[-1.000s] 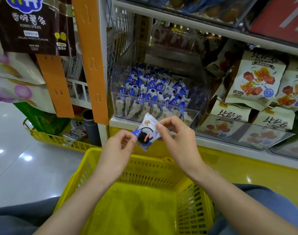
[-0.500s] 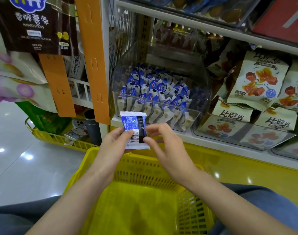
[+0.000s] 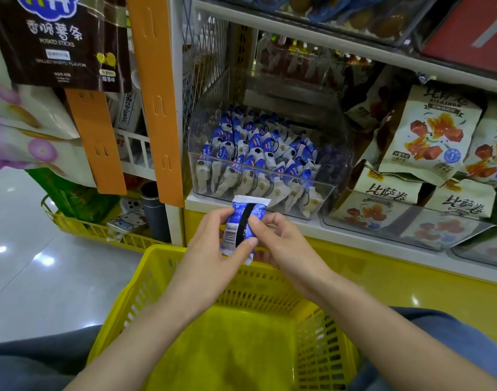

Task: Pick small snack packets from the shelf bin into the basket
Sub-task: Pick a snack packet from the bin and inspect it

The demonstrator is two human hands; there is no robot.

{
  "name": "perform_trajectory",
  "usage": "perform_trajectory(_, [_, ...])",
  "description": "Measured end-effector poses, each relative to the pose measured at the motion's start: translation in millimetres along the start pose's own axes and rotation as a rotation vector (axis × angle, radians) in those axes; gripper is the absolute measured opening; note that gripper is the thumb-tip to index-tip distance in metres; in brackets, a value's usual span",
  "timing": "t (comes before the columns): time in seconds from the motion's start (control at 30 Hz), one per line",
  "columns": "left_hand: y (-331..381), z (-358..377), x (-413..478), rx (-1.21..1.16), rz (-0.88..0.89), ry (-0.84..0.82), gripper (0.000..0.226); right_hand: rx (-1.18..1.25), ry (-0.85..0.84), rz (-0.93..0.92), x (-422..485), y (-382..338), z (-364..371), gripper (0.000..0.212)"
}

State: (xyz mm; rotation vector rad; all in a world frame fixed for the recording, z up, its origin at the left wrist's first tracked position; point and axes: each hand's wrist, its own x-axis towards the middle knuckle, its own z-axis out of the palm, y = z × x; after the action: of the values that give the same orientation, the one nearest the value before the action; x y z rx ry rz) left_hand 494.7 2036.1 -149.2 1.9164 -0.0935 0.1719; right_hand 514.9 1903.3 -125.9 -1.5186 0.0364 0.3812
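packet (image 3: pixel 243 225) pinched between both hands' grips

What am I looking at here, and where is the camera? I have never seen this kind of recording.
There is no machine here. A person works with bare hands, and a single wide-angle camera worn on their head looks forward and down, so both arms come in from the bottom of the picture.

The left hand and the right hand both pinch one small blue-and-white packet. It is held upright with its barcode side toward the camera, near the far rim of a yellow basket.

Behind it, on a white shelf, a clear bin holds many more of the same kind. To the right lie larger snack bags.
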Motion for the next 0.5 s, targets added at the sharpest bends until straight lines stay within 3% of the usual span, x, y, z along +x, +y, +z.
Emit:
perform_trajectory(0.23, [-2.7,-2.1,1.4,-0.066,0.010,-0.092,0.033,0.000,-0.032,-0.036,-0.2,1.9,-1.7,0.020])
perform_trajectory(0.5, [-5.5,-8.1,-0.5,0.254,0.075,0.046,0.021,-0.145,-0.092,-0.129,-0.7,5.2,4.8,0.029])
